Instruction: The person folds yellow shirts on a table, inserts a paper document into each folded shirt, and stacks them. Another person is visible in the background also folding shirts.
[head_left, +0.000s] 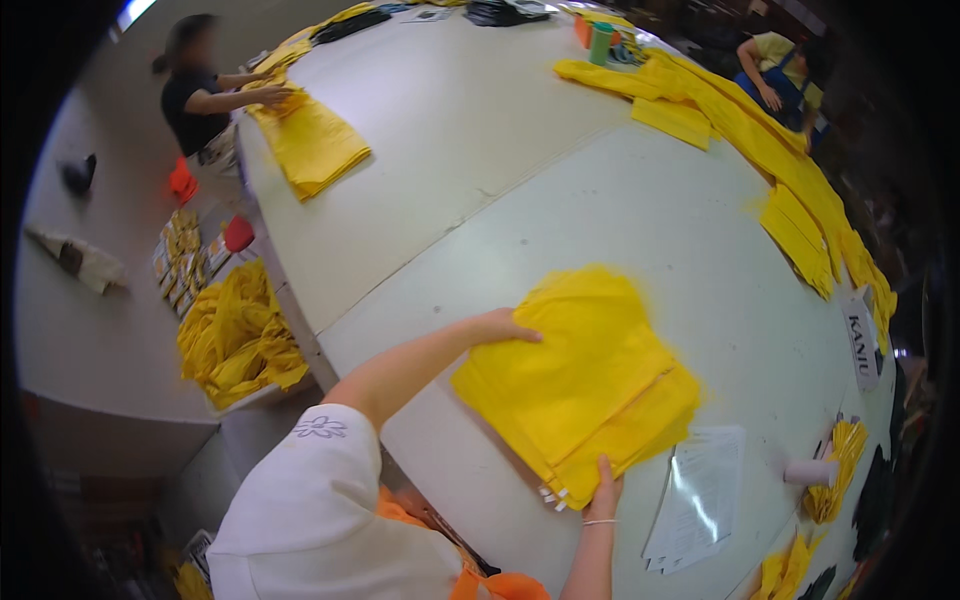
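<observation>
Left hand lies flat, fingers open, on far-left corner of yellow fabric stack; right hand pinches its near edge, fingertips hidden underneath. Stack on counter, beside plastic-sleeved papers.

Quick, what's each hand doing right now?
Left hand: open, flat on the yellow fabric stack.
Right hand: pinching the stack's near edge.
</observation>
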